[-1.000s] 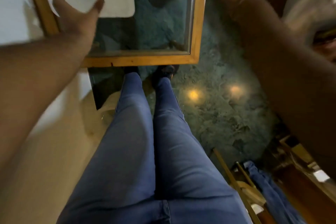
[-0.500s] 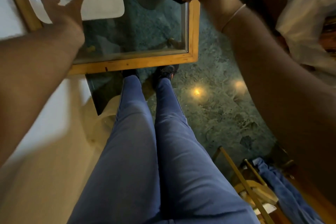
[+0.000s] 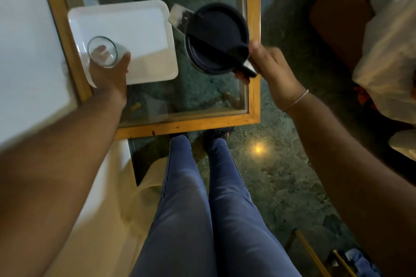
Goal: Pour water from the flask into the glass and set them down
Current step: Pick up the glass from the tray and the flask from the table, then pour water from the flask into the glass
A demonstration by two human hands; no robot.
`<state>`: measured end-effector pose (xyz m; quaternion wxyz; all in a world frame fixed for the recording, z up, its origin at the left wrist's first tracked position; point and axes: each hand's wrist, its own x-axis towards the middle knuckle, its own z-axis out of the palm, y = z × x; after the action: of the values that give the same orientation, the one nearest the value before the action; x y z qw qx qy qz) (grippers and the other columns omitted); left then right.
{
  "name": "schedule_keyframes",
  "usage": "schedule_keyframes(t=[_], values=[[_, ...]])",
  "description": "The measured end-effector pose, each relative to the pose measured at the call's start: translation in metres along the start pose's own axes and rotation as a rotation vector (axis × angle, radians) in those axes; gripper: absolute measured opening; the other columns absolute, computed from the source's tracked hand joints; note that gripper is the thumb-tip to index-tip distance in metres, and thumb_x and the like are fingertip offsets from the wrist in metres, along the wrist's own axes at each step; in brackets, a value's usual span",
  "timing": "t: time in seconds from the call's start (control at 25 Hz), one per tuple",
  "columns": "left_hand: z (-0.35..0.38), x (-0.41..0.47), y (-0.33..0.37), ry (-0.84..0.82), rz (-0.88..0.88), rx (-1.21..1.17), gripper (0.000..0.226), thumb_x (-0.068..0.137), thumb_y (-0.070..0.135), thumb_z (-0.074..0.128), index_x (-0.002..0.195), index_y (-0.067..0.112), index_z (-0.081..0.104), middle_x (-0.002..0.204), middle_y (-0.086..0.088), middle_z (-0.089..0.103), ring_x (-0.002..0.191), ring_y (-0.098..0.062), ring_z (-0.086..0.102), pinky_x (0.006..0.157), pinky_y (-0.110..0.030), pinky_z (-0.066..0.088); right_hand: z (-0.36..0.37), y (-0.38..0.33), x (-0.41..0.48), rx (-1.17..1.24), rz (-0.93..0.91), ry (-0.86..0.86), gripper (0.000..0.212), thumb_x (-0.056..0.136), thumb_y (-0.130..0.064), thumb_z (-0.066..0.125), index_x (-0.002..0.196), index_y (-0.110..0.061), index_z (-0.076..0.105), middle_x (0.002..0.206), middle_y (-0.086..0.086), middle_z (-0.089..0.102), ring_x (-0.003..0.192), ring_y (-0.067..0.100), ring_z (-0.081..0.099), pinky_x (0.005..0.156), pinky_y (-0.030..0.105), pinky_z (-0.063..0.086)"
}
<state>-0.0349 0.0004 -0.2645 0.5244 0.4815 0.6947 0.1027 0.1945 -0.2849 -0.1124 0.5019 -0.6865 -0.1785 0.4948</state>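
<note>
Half a second ago the left hand (image 3: 108, 72) reached open toward the glass (image 3: 102, 51); now it wraps it on the white tray (image 3: 139, 29). The right hand (image 3: 267, 65) keeps gripping the flask (image 3: 216, 38) handle above the table (image 3: 184, 127). One glass, one flask, one tray.

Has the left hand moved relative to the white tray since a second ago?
Yes. The left hand has advanced over the white tray's near corner and now wraps the glass, which it only reached toward before.
</note>
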Motion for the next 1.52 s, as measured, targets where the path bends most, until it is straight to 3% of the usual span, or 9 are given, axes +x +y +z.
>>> schedule_keyframes(t=[0.16, 0.28, 0.48, 0.64, 0.8, 1.0, 1.2, 1.36, 1.52], values=[[-0.012, -0.018, 0.01, -0.048, 0.111, 0.136, 0.07, 0.082, 0.036, 0.094, 0.143, 0.022, 0.064, 0.142, 0.003, 0.068, 0.134, -0.024, 0.065, 0.117, -0.042, 0.054, 0.026, -0.015, 0.001, 0.063, -0.051, 0.135, 0.079, 0.094, -0.053, 0.054, 0.066, 0.021, 0.047, 0.064, 0.041, 0.039, 0.058, 0.051, 0.033, 0.058, 0.033, 0.032], [-0.027, -0.04, 0.019, -0.093, 0.254, 0.276, 0.069, 0.085, 0.042, 0.09, 0.146, 0.023, 0.063, 0.144, 0.009, 0.066, 0.135, -0.014, 0.06, 0.117, -0.035, 0.05, 0.036, -0.032, 0.008, 0.149, -0.065, 0.266, 0.069, 0.094, -0.047, 0.053, 0.062, 0.013, 0.047, 0.058, 0.017, 0.042, 0.052, 0.03, 0.035, 0.059, 0.047, 0.027], [-0.048, -0.087, 0.064, -0.091, 0.352, 0.26, 0.066, 0.081, 0.035, 0.096, 0.139, 0.018, 0.07, 0.136, 0.006, 0.074, 0.128, -0.011, 0.065, 0.096, 0.002, 0.045, 0.031, -0.096, -0.003, 0.198, -0.114, 0.337, 0.071, 0.1, -0.052, 0.054, 0.06, 0.006, 0.043, 0.054, 0.011, 0.039, 0.05, 0.025, 0.035, 0.056, 0.034, 0.034], [-0.072, -0.151, 0.129, -0.107, 0.401, 0.175, 0.074, 0.075, 0.055, 0.092, 0.138, 0.025, 0.068, 0.122, 0.016, 0.072, 0.106, -0.002, 0.071, 0.088, -0.014, 0.061, 0.029, -0.179, -0.037, 0.281, -0.189, 0.337, 0.087, 0.091, -0.068, 0.063, 0.065, 0.012, 0.041, 0.051, -0.004, 0.043, 0.049, 0.015, 0.037, 0.052, 0.021, 0.038], [-0.109, -0.218, 0.228, -0.093, 0.596, 0.187, 0.078, 0.07, 0.081, 0.076, 0.134, 0.038, 0.063, 0.121, 0.014, 0.072, 0.087, -0.005, 0.07, 0.053, -0.002, 0.052, 0.027, -0.29, -0.072, 0.357, -0.286, 0.436, 0.079, 0.083, -0.073, 0.07, 0.054, -0.006, 0.037, 0.045, -0.001, 0.036, 0.042, 0.015, 0.031, 0.046, 0.024, 0.03], [-0.164, -0.297, 0.351, -0.003, 0.722, 0.052, 0.073, 0.069, 0.071, 0.086, 0.132, 0.037, 0.068, 0.123, 0.003, 0.081, 0.102, -0.027, 0.079, 0.092, -0.051, 0.066, 0.015, -0.425, -0.12, 0.424, -0.357, 0.496, 0.079, 0.064, -0.081, 0.078, 0.061, -0.009, 0.048, 0.05, 0.003, 0.031, 0.045, 0.016, 0.027, 0.045, 0.027, 0.025], [-0.196, -0.366, 0.449, 0.007, 0.895, -0.137, 0.053, 0.069, 0.069, 0.086, 0.113, 0.05, 0.064, 0.103, 0.011, 0.076, 0.08, -0.015, 0.072, 0.082, -0.046, 0.067, 0.002, -0.535, -0.157, 0.446, -0.443, 0.454, 0.071, 0.06, -0.078, 0.082, 0.064, -0.012, 0.058, 0.05, 0.0, 0.033, 0.044, 0.013, 0.027, 0.043, 0.027, 0.022], [-0.221, -0.413, 0.514, -0.053, 1.017, -0.151, 0.056, 0.065, 0.077, 0.085, 0.11, 0.051, 0.066, 0.099, 0.018, 0.079, 0.075, -0.017, 0.076, 0.069, -0.031, 0.064, -0.007, -0.621, -0.182, 0.441, -0.513, 0.433, 0.047, 0.068, -0.067, 0.075, 0.053, -0.025, 0.061, 0.05, -0.004, 0.031, 0.041, 0.011, 0.024, 0.04, 0.024, 0.021], [-0.246, -0.451, 0.571, -0.07, 1.116, -0.16, 0.071, 0.051, 0.101, 0.068, 0.095, 0.046, 0.067, 0.095, 0.039, 0.072, 0.078, -0.012, 0.077, 0.062, -0.016, 0.054, -0.017, -0.709, -0.209, 0.298, -0.551, 0.332, 0.055, 0.078, -0.067, 0.071, 0.045, -0.025, 0.055, 0.047, -0.005, 0.037, 0.039, 0.01, 0.025, 0.038, 0.022, 0.024]])
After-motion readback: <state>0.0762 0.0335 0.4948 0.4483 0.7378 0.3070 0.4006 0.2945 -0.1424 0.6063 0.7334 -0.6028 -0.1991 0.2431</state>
